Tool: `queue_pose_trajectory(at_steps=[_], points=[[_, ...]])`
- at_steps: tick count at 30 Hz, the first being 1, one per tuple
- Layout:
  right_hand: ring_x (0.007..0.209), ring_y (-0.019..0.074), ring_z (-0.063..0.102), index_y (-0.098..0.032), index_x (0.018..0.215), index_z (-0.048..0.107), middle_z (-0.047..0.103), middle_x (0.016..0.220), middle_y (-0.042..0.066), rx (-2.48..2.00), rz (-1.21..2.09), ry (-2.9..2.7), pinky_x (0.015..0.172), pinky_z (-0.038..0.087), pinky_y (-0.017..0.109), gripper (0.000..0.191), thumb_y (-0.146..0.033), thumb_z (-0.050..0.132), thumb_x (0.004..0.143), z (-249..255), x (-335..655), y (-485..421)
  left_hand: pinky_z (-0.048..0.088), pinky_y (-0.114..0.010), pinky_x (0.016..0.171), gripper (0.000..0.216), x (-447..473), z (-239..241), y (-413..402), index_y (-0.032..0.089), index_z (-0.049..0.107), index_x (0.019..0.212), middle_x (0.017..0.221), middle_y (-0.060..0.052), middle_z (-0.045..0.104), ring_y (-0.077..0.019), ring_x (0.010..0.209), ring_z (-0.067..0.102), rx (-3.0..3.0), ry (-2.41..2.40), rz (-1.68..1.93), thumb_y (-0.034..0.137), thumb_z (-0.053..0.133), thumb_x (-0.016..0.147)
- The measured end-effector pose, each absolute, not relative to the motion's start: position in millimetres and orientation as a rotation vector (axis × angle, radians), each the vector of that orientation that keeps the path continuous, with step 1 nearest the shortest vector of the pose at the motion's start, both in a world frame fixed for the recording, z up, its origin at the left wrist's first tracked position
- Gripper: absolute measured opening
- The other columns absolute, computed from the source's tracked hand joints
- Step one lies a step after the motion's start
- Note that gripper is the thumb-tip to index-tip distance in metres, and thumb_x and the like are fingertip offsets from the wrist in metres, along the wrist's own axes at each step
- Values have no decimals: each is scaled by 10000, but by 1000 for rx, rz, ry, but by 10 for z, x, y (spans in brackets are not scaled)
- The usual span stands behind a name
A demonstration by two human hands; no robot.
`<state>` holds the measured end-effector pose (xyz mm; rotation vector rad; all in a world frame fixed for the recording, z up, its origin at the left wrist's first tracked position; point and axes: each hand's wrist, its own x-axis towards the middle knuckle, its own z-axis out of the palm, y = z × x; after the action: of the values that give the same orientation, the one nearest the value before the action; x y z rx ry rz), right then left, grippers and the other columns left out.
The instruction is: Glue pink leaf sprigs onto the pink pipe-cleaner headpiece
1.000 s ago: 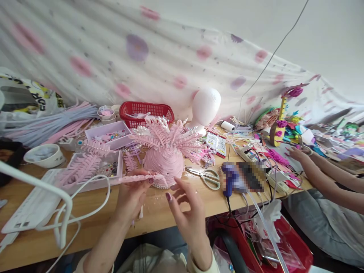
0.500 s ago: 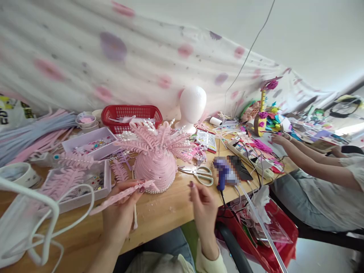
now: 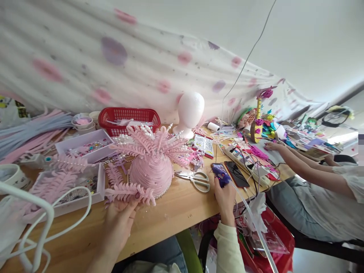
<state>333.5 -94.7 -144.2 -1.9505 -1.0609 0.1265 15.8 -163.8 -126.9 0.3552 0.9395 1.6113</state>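
Note:
Pinched in my left hand (image 3: pixel 122 212) is a pink fuzzy feather-shaped piece (image 3: pixel 129 191), held level just in front of a pink domed headpiece (image 3: pixel 152 172). That headpiece carries upright pink plumes and white bead sprays, with a row of pearls along its lower rim. My right hand (image 3: pixel 226 199) reaches forward at the table's front edge, closed around a purple glue gun (image 3: pixel 221 176); its fingers are partly hidden. Between the headpiece and the glue gun lie pale-handled scissors (image 3: pixel 196 179). A dark phone (image 3: pixel 236 175) rests just right of the glue gun.
Behind the headpiece stand a red basket (image 3: pixel 129 113) and a white foam head (image 3: pixel 190 113). Trays of beads (image 3: pixel 85 146) and more pink feather pieces (image 3: pixel 54 184) lie left. A power strip (image 3: pixel 247 163) sits right, past it a co-worker's arm (image 3: pixel 301 161). White tubing (image 3: pixel 47 212) crosses the near left.
My right hand has moved right and forward from the table's front onto the glue gun. My left hand has turned the feather piece so its fuzzy broad side shows.

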Motion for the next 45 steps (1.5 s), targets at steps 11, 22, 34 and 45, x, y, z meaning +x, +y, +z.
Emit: queue_pose_trajectory(at_steps=[11, 22, 34, 45], points=[[591, 198, 663, -177, 740, 732, 728, 700, 78, -1151, 871, -1314, 557, 551, 301, 333, -503, 733, 807, -1026, 2468, -1902, 619, -193, 683, 385, 68, -1034, -1530, 197, 718, 622, 662, 37, 751, -119, 646, 720, -1, 603, 1636, 131, 985, 352], [568, 167, 647, -194, 630, 645, 675, 596, 34, -1061, 974, -1563, 577, 538, 258, 458, -559, 601, 902, -849, 1802, -1835, 585, -233, 759, 304, -96, -1105, -1750, 181, 712, 706, 745, 15, 753, -114, 722, 701, 34, 439, 1701, 138, 946, 516], [539, 185, 659, -198, 621, 604, 697, 600, 52, -1087, 1016, -1535, 544, 556, 293, 435, -552, 648, 871, -1015, 1883, -1861, 574, -249, 738, 320, -100, -1077, -1764, 195, 721, 755, 746, 28, 742, -120, 719, 688, 35, 395, 1671, 125, 938, 531], [482, 152, 522, -178, 756, 698, 563, 527, 3, -1086, 946, -1551, 478, 466, 276, 433, -606, 683, 819, -1040, 1904, -1909, 571, -250, 729, 325, -104, -1084, -1733, 180, 736, 733, 732, 18, 737, -124, 718, 680, -27, 408, 1678, 153, 957, 498]])
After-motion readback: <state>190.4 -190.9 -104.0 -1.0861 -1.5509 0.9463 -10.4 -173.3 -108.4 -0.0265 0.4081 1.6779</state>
